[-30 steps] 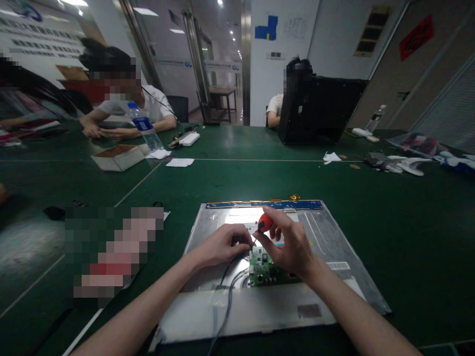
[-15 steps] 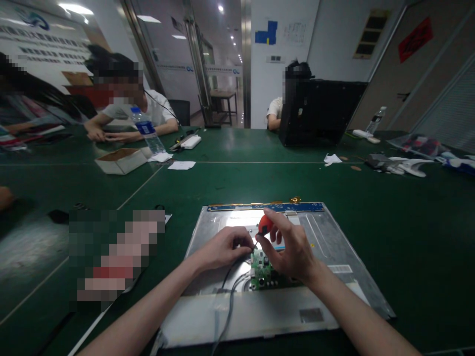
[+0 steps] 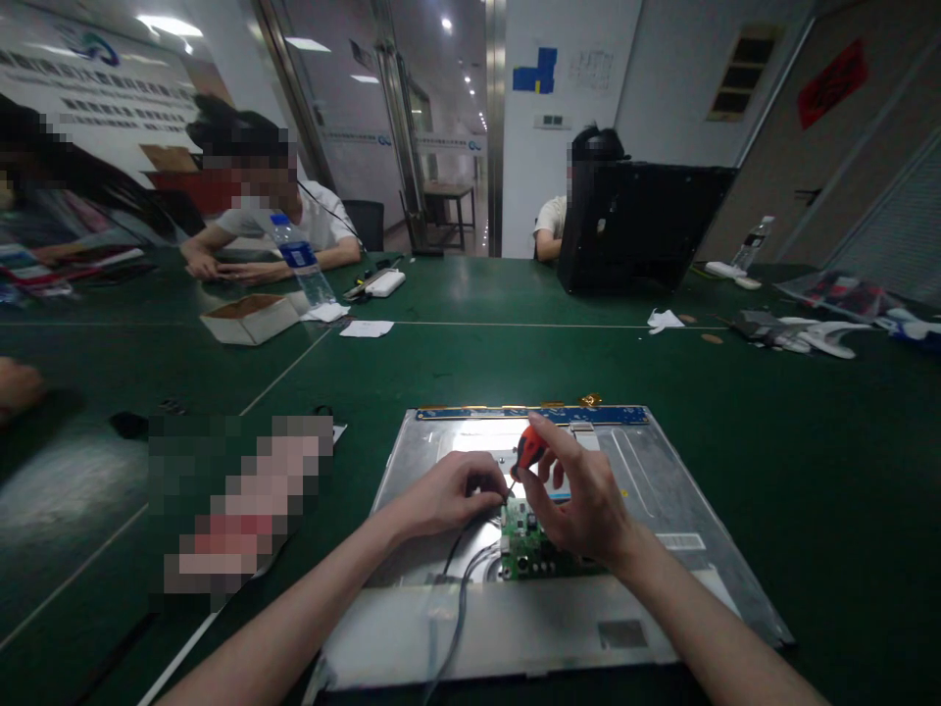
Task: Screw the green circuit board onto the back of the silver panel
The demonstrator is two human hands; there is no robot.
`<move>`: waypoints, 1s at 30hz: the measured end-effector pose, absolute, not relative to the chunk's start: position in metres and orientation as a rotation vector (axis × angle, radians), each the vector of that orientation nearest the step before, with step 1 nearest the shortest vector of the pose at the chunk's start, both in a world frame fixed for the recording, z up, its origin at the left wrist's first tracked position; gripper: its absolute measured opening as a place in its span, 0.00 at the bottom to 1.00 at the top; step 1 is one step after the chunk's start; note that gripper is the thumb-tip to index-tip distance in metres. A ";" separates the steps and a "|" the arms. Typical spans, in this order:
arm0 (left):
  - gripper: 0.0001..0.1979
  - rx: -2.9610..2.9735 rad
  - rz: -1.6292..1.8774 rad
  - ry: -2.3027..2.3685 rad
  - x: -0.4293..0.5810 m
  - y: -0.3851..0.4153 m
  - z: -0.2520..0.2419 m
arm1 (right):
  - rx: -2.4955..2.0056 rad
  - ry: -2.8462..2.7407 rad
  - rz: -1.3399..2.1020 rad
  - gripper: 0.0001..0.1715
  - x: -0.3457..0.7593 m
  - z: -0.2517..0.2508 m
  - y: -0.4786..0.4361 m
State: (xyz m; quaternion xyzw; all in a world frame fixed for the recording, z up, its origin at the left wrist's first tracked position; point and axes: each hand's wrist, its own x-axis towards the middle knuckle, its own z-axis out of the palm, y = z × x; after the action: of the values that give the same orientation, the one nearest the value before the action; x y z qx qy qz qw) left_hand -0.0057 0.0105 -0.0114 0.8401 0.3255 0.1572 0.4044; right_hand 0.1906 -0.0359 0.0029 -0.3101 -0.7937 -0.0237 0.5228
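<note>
A silver metal display panel [image 3: 662,490] lies face down on the green table, with a blue strip along its far edge. A small green circuit board [image 3: 525,544] sits on its middle, and grey cables [image 3: 460,588] run from it toward me. My right hand [image 3: 580,500] is closed round a screwdriver with a red and black handle [image 3: 527,449], its tip down at the board's top edge. My left hand [image 3: 448,495] pinches at the same spot beside the tip, fingers closed on something I cannot make out.
A pixelated patch [image 3: 235,505] lies left of the panel. Further back are a cardboard box [image 3: 250,319], a water bottle [image 3: 300,260], white papers [image 3: 366,328], a black monitor [image 3: 639,226] and clutter at the right [image 3: 809,328]. Other people sit at the far side.
The view has drifted slightly, so everything sits a little lower and to the right. Both hands stay at the board's top edge with the screwdriver in place.
</note>
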 end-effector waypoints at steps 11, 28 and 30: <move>0.03 2.118 0.422 0.823 -0.004 0.007 -0.006 | -0.750 -1.906 -0.072 0.33 0.191 0.003 -0.036; 0.03 2.108 0.392 0.825 -0.004 0.011 -0.009 | -0.744 -1.895 -0.072 0.30 0.192 0.003 -0.035; 0.03 2.105 0.393 0.831 -0.004 0.010 -0.010 | -0.740 -1.895 -0.060 0.32 0.192 0.003 -0.036</move>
State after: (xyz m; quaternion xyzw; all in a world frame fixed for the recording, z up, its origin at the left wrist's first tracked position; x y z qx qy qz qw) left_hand -0.0040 0.0105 -0.0103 0.8359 0.3300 0.1562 0.4099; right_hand 0.1919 -0.0358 0.0032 -0.3095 -0.7922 -0.0253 0.5253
